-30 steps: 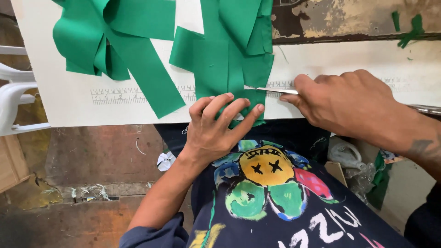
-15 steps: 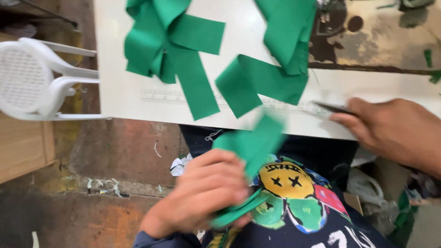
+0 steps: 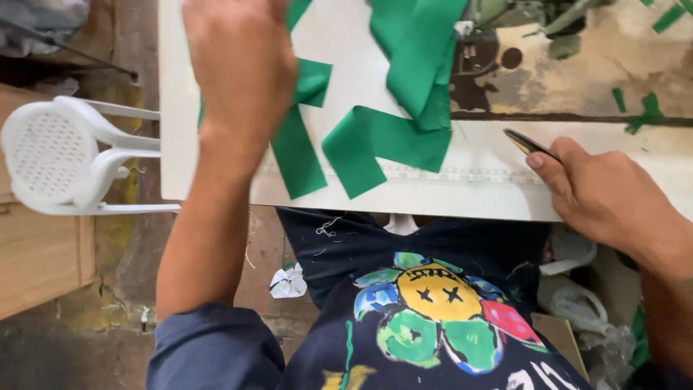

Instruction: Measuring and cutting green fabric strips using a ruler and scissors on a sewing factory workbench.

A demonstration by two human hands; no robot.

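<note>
The left hand point(image 3: 242, 61) is raised to the upper left of the frame, its back toward the camera, over the white work board point(image 3: 346, 195) and the green fabric strips point(image 3: 375, 137) lying on it. Its fingers run off the top edge, so whether it is open or closed on anything cannot be told. Part of a strip shows just past its right side.

The right hand point(image 3: 606, 195) rests at the right of the frame on the near edge of the board, fingers curled around a slim dark metal tool point(image 3: 530, 143), probably scissors or snips, whose tip points toward the upper left. The tool lies apart from the strips.

The strips form a loose heap across the upper centre of the board, several ends hanging down toward a ruler scale printed along the board's near edge. Smaller green scraps point(image 3: 646, 108) sit at the upper right on a worn brownish surface point(image 3: 577, 79).

A white plastic chair point(image 3: 65, 155) stands at the left, beside a wooden box point(image 3: 40, 253) whose inside is not visible. At lower right, a cardboard carton point(image 3: 559, 336) and crumpled plastic bags point(image 3: 577, 289) lie on the floor; their contents cannot be made out. A crumpled bit of white paper point(image 3: 289, 282) lies at lower centre, next to the person's dark printed shirt point(image 3: 433, 310).
</note>
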